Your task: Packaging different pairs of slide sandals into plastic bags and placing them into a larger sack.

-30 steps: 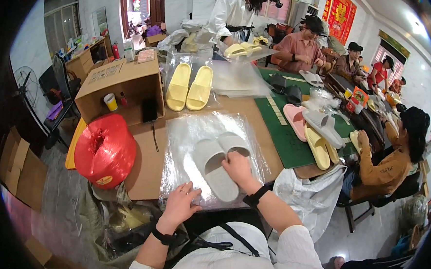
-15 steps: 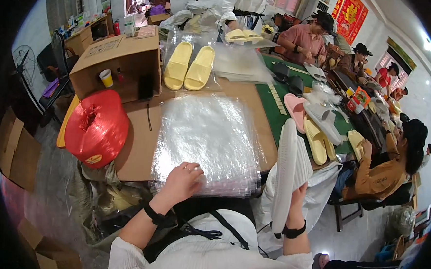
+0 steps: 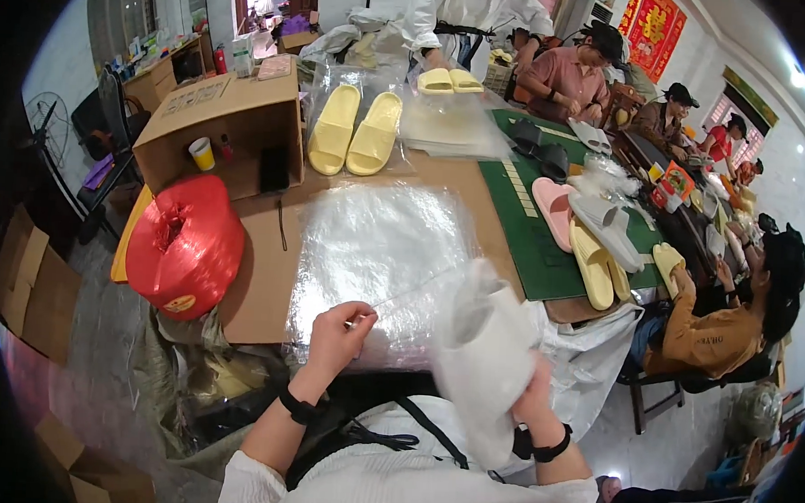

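In front of me a stack of clear plastic bags lies on the brown cardboard table cover. My left hand, closed in a pinch, lifts the edge of the top bag at the near side of the stack. White slippers, smeared by motion, are gripped in my right hand over the stack's near right corner. Whether it is one slipper or a pair I cannot tell. Past the stack, a pair of yellow slippers lies on clear plastic.
A roll of red plastic twine and a cardboard box holding a yellow cup stand left. On the green mat at right lie pink, grey, yellow and black slippers. Several co-workers sit or stand around; one across the table handles yellow slippers.
My right hand has swung the white slippers leftward to the bags. My left hand, flat on the stack before, now pinches the top bag's edge. The co-worker opposite has set yellow slippers down.
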The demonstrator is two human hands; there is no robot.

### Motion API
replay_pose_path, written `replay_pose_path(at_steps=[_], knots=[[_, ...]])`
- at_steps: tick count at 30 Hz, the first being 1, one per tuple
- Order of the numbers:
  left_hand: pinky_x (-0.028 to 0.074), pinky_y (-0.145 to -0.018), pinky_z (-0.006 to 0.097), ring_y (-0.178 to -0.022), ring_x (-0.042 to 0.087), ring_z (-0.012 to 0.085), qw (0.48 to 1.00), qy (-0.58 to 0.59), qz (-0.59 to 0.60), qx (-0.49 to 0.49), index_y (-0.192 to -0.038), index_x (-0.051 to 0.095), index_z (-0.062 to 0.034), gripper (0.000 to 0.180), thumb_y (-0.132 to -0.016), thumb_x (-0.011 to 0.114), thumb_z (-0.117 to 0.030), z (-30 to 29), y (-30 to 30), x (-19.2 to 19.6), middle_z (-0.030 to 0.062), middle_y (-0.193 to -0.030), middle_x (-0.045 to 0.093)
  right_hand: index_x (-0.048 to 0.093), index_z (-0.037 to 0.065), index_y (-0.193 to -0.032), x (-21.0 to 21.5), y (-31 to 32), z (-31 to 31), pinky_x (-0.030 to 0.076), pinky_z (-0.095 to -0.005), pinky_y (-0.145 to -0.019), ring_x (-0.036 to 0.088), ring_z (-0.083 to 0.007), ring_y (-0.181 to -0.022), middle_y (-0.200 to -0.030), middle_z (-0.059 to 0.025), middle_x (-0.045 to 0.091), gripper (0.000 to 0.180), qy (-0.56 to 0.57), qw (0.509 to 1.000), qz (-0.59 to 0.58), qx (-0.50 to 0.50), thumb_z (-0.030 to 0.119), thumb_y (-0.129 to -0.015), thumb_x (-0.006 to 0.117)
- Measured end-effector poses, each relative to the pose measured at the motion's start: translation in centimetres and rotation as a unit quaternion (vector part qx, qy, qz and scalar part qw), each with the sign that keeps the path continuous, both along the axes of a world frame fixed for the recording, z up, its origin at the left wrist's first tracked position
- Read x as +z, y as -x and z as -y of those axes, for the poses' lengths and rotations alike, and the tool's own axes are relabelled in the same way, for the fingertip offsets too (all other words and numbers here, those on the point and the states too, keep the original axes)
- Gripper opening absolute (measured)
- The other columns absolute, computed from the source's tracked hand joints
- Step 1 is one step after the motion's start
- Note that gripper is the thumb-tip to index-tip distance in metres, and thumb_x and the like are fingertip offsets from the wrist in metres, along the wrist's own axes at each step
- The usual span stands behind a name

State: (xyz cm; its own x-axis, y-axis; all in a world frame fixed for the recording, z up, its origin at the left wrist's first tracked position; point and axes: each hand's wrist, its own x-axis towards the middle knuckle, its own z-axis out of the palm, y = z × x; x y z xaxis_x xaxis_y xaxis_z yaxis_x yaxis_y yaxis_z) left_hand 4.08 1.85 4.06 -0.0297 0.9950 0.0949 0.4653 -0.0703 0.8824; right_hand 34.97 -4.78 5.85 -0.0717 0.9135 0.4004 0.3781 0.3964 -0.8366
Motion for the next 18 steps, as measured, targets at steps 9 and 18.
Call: replay_pose_path(at_steps=[9,18], knots=[[0.052,-0.087,0.038,-0.099,0.065,0.0322,0.984,-0.153,-0.027,-0.084,-0.109,0.071,-0.0043,0.023,-0.091,0.058,-0.009,0.3,0.6,0.9,0.0137,-0.106,0.071,0.059,-0.001,-0.093,-1.0,3.7,-1.0,0.050,-0.0467,-0.069,0.060,-0.0387,-0.083,-0.092,-0.0185,0.060,0.024,0.019,0.957,0.276,0.090,0.019,-0.082,0.067],[0.033,-0.112,0.046,-0.138,0.039,0.0307,0.902,-0.282,-0.202,-0.259,-0.127,0.063,-0.0135,0.039,-0.089,0.060,-0.008,2.1,-0.6,2.5,0.0047,-0.144,0.052,0.055,-0.001,-0.089,-1.5,6.0,-2.8,0.048,-0.0478,-0.071,0.059,-0.0393,-0.081,-0.086,-0.0196,0.058,0.020,0.012,0.953,0.301,0.015,0.017,-0.085,0.064]])
